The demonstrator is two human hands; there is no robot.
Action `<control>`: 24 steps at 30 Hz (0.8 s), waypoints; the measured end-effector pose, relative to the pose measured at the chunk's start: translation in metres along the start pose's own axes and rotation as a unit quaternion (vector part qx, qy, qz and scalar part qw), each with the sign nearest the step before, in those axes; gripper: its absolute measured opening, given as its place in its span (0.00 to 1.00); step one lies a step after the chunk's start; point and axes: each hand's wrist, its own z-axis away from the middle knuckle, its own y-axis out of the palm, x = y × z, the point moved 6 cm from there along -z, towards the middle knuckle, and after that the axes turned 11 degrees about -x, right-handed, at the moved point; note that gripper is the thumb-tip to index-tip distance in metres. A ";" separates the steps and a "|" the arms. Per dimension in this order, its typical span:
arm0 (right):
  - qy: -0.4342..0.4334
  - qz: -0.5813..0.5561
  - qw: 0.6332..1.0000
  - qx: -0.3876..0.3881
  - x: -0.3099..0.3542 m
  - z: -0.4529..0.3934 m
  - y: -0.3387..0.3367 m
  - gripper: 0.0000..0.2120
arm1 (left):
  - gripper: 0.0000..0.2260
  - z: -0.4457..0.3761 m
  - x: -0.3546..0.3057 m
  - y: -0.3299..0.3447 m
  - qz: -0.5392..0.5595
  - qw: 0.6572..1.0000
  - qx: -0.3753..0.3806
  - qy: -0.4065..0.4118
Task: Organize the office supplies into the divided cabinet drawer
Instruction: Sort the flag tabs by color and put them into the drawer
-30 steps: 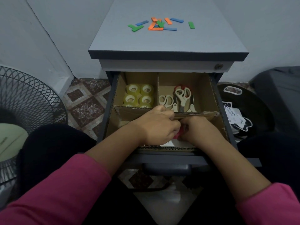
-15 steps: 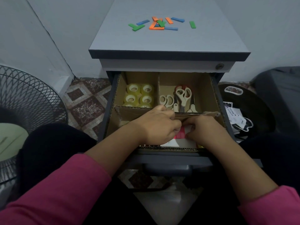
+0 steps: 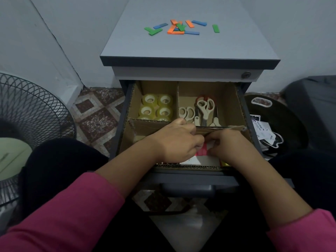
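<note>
The open grey metal cabinet drawer [image 3: 190,180] carries a brown corrugated cardboard divider insert [image 3: 151,122] that splits it into compartments. The rear left compartment holds the yellowish rolls of clear adhesive tape [image 3: 156,107], set upright in tidy rows. The rear right compartment holds the cream-handled scissors [image 3: 204,110], several pairs lying together, one with red showing behind its handles. Those two groups are judged sorted. Both hands work in the front compartment, near its middle and right. The left hand [image 3: 179,141] is curled, knuckles up, fingers turned down onto the red and white flat packet [image 3: 201,154] that lies low in that compartment; the right hand [image 3: 228,145] is curled likewise, its fingertips pinching the same packet from the other side. The packet looks thin and paper-like, mostly hidden by the hands, so its contents cannot be told. A yellow item shows at the front right corner, too little visible to name. Outstanding, by judgement: the small flat strips in orange, green and blue [image 3: 179,28] lie scattered on the grey cabinet top [image 3: 181,48], well apart from the drawer, and are not yet filed. The task appears past halfway.
</note>
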 end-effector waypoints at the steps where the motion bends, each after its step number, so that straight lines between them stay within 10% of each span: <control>1: 0.000 -0.004 1.000 0.001 0.000 0.000 0.000 0.17 | 0.10 0.000 0.000 0.000 -0.001 1.000 0.003 0.001; 18: 0.000 0.013 1.000 0.017 0.013 0.003 0.000 0.10 | 0.11 0.001 -0.004 0.001 -0.016 0.999 0.024 0.016; 24: 0.080 0.160 0.984 0.012 -0.015 0.001 -0.012 0.10 | 0.09 0.002 0.007 -0.015 0.145 0.985 -0.072 -0.058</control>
